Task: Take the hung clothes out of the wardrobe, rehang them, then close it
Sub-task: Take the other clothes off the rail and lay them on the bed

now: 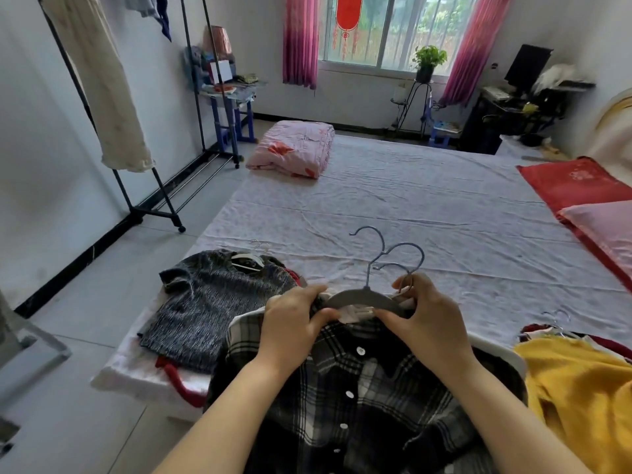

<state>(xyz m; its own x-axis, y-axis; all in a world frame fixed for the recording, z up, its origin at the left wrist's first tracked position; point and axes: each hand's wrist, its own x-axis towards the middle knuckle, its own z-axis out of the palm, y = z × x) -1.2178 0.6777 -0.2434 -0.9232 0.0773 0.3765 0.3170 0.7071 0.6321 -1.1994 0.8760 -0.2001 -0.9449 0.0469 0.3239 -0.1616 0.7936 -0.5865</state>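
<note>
Seating the hanger [359, 297] squarely inside the collar is what matters now, so go slowly. The shirt [359, 388] lies front up on the near edge of the bed [410, 206], buttons showing and collar pointing away from you, with the grey hanger at that collar. Your left hand [290, 323] pinches the collar over the hanger's left end, thumb under and fingers curled over. Your right hand [427, 316] pinches the hanger's right end the same way. Several hooks [393, 254] rise just beyond the collar, so more than one hanger seems bundled there. Free the spare ones first, or they will likely snag. Then feed one shoulder in at a time and tug the collar level, so the shirt does not slide off when lifted. Lift by the hook, not the cloth. Just left of the shirt a knit top [212, 302] lies with a white hanger in its neck. Just right of it is a yellow garment [581, 388]. Well apart to the shirt's far left stands a rack [150, 186], probably where the shirt goes.
</note>
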